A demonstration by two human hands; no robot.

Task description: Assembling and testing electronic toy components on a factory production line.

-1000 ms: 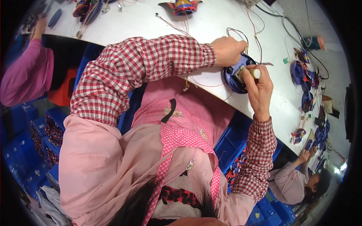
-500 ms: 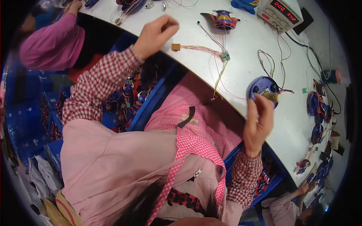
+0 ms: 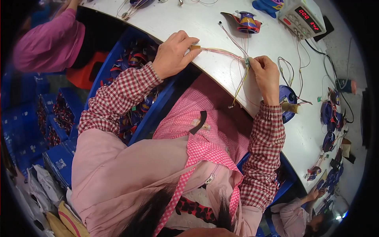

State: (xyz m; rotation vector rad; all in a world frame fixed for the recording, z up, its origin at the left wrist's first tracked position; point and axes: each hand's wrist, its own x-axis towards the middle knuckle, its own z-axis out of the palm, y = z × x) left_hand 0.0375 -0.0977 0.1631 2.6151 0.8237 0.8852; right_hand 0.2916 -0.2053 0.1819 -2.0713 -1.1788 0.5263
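Note:
My left hand [image 3: 173, 55] is closed at the table's front edge, its thumb and forefinger around a small tan block [image 3: 195, 47] with wires. From the block, a bundle of thin red, white and yellow wires [image 3: 221, 51] runs right to a small green circuit board [image 3: 247, 62]. My right hand [image 3: 265, 75] pinches that board between thumb and fingertips. More wires link the board to a purple and red toy-like part [image 3: 247, 23] farther back. A yellow wire [image 3: 239, 87] hangs down toward the table edge.
A round purple housing [image 3: 287, 94] with a tan cylinder lies just right of my right wrist. A power supply [image 3: 303, 17] with red digits stands at the back right. Blue bins [image 3: 134, 71] of parts sit below the table. Co-workers are at far left and lower right.
My left hand has moved down and right onto the tan block. My right hand has moved up from beside the purple housing to the circuit board and pinches it.

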